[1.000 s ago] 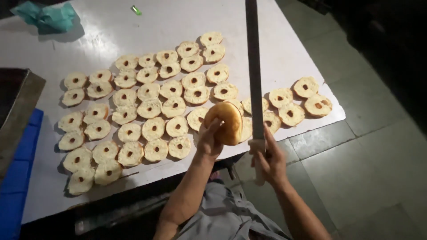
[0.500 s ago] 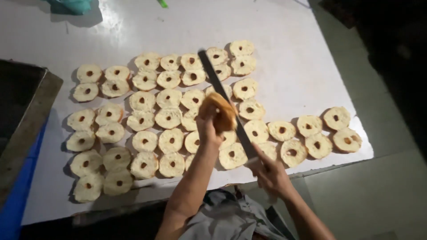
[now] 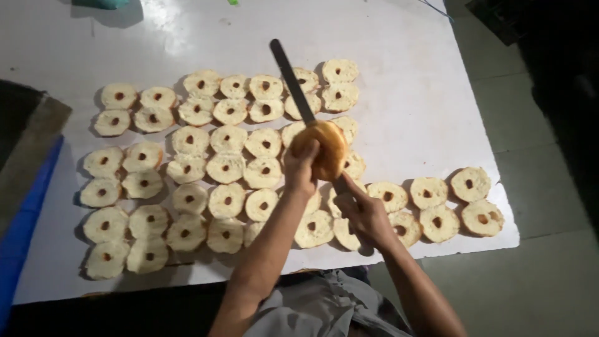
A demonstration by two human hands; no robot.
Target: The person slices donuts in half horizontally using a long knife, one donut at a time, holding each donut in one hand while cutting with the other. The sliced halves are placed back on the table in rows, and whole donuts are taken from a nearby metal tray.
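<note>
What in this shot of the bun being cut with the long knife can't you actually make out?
Head view only:
- Knife handle: hidden inside the right hand.
- How deep the blade sits in the bun: hidden by the bun and the left hand.
- Green thing at the table's far edge: cut off by the frame.

The left forearm is extended forward and up from the lower middle of the view, bare to the elbow. The left hand [image 3: 301,170] is raised at its end, fingers curled closed in a grip, the back of the hand turned toward the camera. The right forearm is angled in from the lower right, and the right hand [image 3: 364,215] is clenched in a fist-like grip, held lower than and just right of the left.
</note>
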